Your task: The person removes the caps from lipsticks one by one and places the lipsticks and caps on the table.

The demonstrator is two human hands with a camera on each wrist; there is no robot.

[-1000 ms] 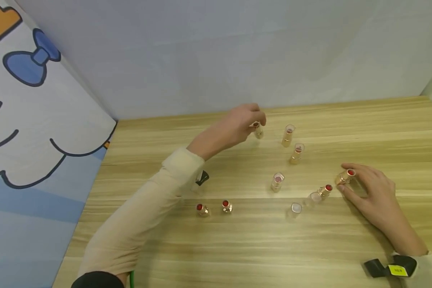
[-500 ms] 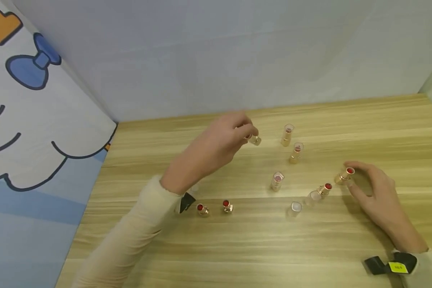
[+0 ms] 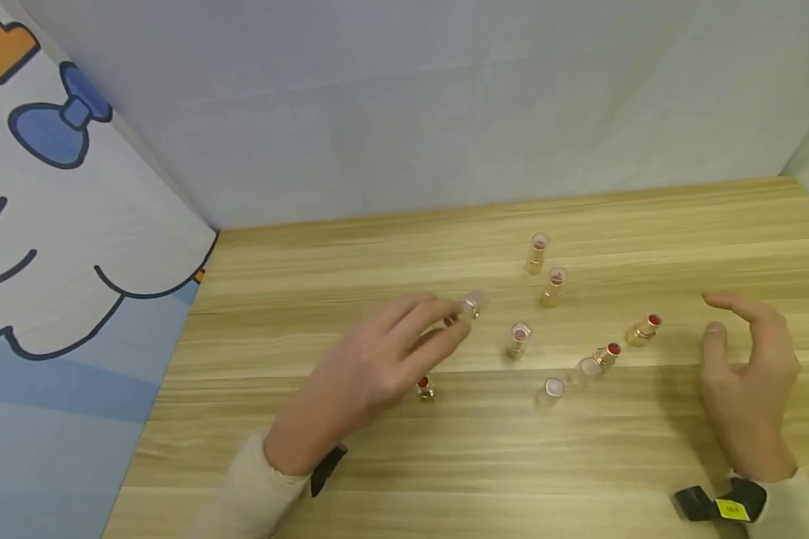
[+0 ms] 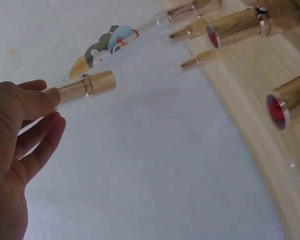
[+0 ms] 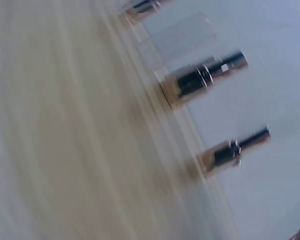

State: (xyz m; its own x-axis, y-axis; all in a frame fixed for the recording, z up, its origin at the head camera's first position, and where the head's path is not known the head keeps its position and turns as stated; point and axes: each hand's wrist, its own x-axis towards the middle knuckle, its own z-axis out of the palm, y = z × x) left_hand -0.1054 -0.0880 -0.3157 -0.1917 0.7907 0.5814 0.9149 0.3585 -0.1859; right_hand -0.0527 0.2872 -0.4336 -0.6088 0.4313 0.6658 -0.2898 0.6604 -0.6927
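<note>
My left hand (image 3: 371,367) pinches a gold lipstick (image 4: 97,84) by its clear-capped end between thumb and fingertips, held above the table. In the head view that lipstick (image 3: 473,303) shows just past the fingertips. Under this hand, an uncapped red lipstick (image 3: 425,388) stands partly covered. My right hand (image 3: 748,382) holds nothing, its thumb and index finger spread apart. To its left stands an uncapped red lipstick (image 3: 643,330), not touched by it. Beside that one is another uncapped lipstick (image 3: 609,354), with a clear cap (image 3: 588,367) next to it.
Capped lipsticks stand at the middle and back: one far (image 3: 538,253), one nearer (image 3: 554,287) and a pale one (image 3: 519,340). A loose clear cap (image 3: 554,388) stands on the wooden table (image 3: 512,464). A pale cloth wall (image 3: 445,112) rises behind.
My left hand has brought the lipstick from the back of the table toward the front. My right hand has let go of the uncapped lipstick and drawn away to the right.
</note>
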